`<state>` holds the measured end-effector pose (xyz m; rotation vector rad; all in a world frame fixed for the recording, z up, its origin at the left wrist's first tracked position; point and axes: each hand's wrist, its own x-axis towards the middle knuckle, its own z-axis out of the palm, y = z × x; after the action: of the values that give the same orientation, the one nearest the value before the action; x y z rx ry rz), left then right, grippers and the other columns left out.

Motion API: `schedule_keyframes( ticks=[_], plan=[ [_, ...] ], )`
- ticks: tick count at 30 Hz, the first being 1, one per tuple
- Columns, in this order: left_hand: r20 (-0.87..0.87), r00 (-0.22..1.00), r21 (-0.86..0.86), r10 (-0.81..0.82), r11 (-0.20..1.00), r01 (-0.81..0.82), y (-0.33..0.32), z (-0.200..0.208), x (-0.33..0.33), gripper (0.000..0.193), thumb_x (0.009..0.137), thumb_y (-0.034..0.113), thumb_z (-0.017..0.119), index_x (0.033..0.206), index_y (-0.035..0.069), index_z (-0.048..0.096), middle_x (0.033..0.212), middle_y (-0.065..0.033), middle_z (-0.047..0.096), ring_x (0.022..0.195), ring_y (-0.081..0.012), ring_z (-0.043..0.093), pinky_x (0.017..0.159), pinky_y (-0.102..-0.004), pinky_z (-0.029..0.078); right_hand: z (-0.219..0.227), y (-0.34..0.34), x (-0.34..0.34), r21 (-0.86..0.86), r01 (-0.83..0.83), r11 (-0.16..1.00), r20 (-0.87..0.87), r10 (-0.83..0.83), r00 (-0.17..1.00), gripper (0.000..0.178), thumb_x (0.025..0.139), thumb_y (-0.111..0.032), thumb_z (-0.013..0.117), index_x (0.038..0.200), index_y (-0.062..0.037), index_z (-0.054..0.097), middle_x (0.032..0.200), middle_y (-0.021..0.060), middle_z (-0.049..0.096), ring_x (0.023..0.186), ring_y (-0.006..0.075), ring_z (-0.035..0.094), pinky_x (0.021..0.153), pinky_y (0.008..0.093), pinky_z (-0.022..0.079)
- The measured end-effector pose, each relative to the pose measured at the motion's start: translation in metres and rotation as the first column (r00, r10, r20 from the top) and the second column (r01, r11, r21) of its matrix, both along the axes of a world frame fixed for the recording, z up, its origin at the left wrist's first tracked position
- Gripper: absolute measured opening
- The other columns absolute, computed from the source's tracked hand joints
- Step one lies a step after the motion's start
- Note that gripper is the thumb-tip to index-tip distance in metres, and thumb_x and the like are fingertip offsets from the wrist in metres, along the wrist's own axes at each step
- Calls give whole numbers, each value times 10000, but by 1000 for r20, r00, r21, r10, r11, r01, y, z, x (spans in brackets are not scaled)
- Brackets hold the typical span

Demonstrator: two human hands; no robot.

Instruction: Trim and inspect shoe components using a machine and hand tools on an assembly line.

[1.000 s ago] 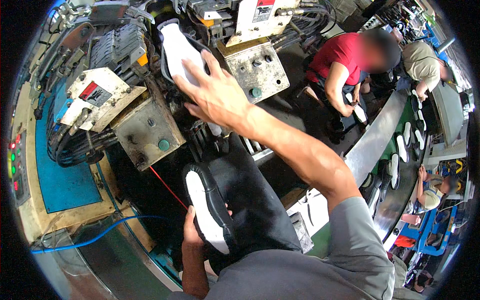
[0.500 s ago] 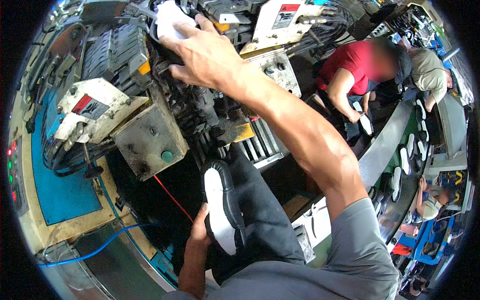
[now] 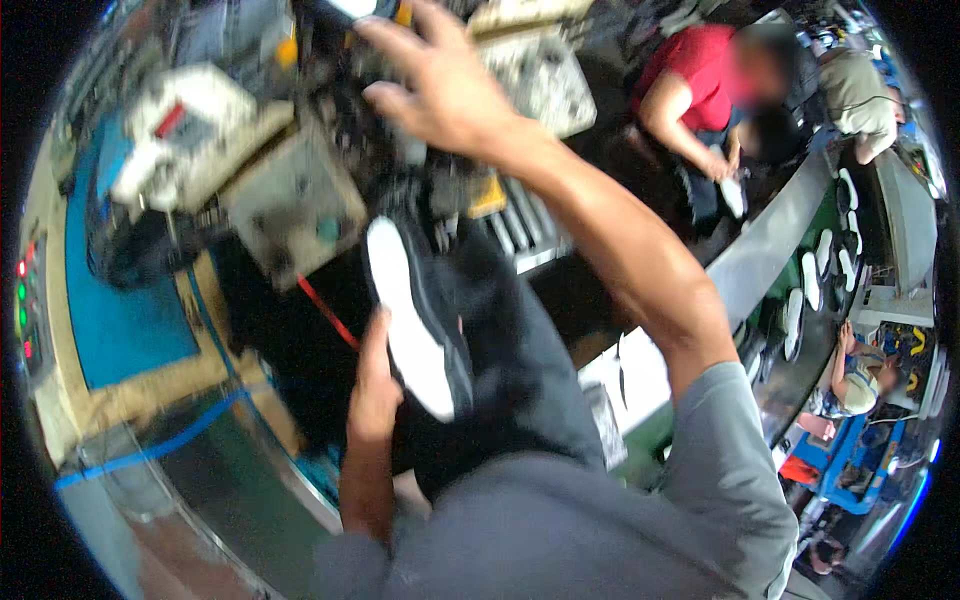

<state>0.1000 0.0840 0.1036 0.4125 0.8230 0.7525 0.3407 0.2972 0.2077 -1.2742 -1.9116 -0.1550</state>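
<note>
In the head view, the left hand [image 3: 372, 390] pinches a shoe [image 3: 408, 320] by its side, thumb along the near edge and a fingertip showing past the far one. The shoe, smooth black upper beneath and long matte-white sole facing up, slants over the soft dark cloth of the trousers [image 3: 535, 350]. The right hand [image 3: 440, 85] has its fingers spread and slightly curved, close to a pale, smooth piece [image 3: 352, 8] cut off by the upper edge; whether they touch it I cannot tell.

Below that hand run parallel metal slats [image 3: 515, 230]. To the left sits a boxy, grime-smudged metal housing [image 3: 285, 190] with a round green button [image 3: 328, 229], blurred, beside a flat blue panel [image 3: 125, 290]. At right, more white-soled shoes [image 3: 811, 280] lie along a green surface [image 3: 775, 300] edged by a sleek metal strip [image 3: 765, 245].
</note>
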Motion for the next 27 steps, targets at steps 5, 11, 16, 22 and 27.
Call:
schedule_keyframes(
  ticks=[5, 11, 16, 22, 27],
  plan=[
    [42, 999, 107, 4, 994, -9, 10, -28, 0, 816, 1101, 583, 495, 1604, -55, 422, 1436, -322, 641, 1240, -459, 699, 1104, -584, 562, -90, -216, 30, -670, -397, 627, -685, -317, 656, 751, 1072, -487, 674, 1683, -124, 431, 1395, 247, 681, 1253, 392, 661, 1147, 484, 508],
    [-131, 991, 402, 16, 915, 39, -44, -10, 28, 714, 1125, 457, 549, 1651, 5, 382, 1563, -172, 574, 1422, -297, 585, 1213, -475, 461, -110, -342, -42, -265, -724, 637, -921, -390, -7, 812, 1147, -488, 554, 1757, -74, 215, 1722, 141, 403, 1582, 250, 373, 1294, 374, 313],
    [33, 999, 464, -35, 885, 16, -99, -2, 21, 896, 996, 379, 762, 1692, 52, 304, 1598, -160, 505, 1469, -319, 513, 1256, -464, 386, -100, -364, -56, -259, -687, 679, -899, -430, -86, 768, 1162, -502, 510, 1739, -53, 277, 1704, 176, 427, 1572, 253, 394, 1299, 383, 294],
    [149, 951, 172, 271, 940, -295, -155, -39, -47, 695, 1016, 218, 688, 1633, 91, 394, 1469, -154, 588, 1325, -328, 620, 1108, -526, 556, -91, -366, -62, -741, -636, 217, -668, -333, 665, 686, 1163, -499, 500, 1634, -1, 478, 1085, 117, 769, 879, 157, 724, 844, 324, 620],
    [119, 865, -99, 488, 872, -478, -206, -59, -157, 601, 1037, 292, 682, 1520, -21, 507, 1331, -196, 708, 1128, -380, 737, 1003, -521, 605, -109, -389, -51, -636, -740, 218, -746, -416, 519, 464, 1165, -194, 568, 1567, 37, 538, 1106, 168, 788, 1005, 207, 769, 951, 339, 623]
  ],
)
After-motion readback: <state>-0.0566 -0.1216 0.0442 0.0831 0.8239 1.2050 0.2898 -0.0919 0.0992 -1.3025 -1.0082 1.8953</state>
